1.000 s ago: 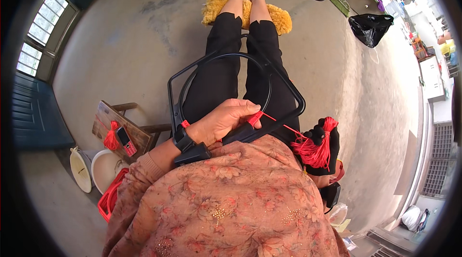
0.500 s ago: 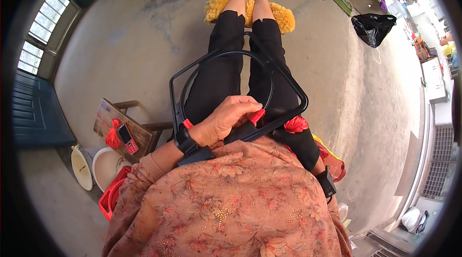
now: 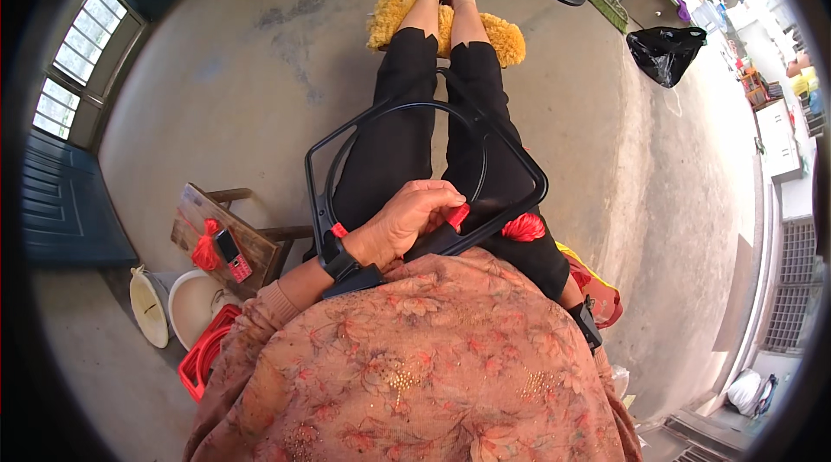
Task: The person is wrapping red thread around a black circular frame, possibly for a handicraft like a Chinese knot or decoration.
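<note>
A black bent frame (image 3: 538, 174) with an inner curved hoop lies across my lap, over my black trousers. My left hand (image 3: 405, 218) reaches over its near side. Thumb and fingers are pinched on red cord (image 3: 457, 214), which is wound round the frame there. A second short red wrap (image 3: 338, 230) sits on the frame's left side, by my wrist. At the frame's right near corner hangs a bundle of red cord (image 3: 525, 227). My right forearm (image 3: 571, 293) shows beside my right thigh; the leg hides that hand and its fingers.
On my left a wooden stool (image 3: 197, 211) holds a phone (image 3: 232, 254) and more red cord (image 3: 206, 245). Near it are a pale bucket (image 3: 186, 310) and a red plastic item (image 3: 203, 358). My ankles rest on a yellow fluffy roll (image 3: 502, 39). A black plastic bag (image 3: 666, 55) lies far right.
The frame and my left hand sit slightly lower and further left in view, and my feet have shifted a little. My left hand keeps its pinch on the red cord.
</note>
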The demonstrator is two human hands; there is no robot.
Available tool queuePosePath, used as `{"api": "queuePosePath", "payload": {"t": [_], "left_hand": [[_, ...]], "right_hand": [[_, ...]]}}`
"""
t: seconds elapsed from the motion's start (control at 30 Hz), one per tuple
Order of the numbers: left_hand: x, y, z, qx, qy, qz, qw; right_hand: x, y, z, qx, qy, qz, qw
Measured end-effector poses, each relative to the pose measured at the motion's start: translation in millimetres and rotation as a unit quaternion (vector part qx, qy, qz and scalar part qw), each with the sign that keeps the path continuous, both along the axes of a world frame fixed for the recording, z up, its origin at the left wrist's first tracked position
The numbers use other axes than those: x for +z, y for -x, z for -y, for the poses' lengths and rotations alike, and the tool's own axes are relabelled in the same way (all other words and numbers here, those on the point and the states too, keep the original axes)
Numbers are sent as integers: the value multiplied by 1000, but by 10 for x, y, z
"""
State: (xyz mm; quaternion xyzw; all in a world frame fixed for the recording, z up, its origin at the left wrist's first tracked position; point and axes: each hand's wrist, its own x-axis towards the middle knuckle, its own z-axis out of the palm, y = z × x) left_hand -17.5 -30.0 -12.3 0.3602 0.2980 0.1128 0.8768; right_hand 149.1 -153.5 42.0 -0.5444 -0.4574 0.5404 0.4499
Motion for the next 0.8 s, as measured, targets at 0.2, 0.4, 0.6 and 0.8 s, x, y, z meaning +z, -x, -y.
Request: {"api": "queuePosePath", "payload": {"t": [0.2, 0.4, 0.6, 0.8], "left_hand": [[141, -42, -11, -13, 29, 0, 1000], [187, -34, -25, -46, 51, 23, 997], [183, -43, -63, -24, 72, 28, 997], [203, -67, -90, -36, 100, 35, 994]], "right_hand": [[-552, -255, 221, -169, -2, -210, 963], [-613, -717, 627, -442, -90, -444, 774], [-871, -1311, 1072, -474, -190, -427, 747], [-590, -1301, 1135, -377, -49, -296, 876]]}}
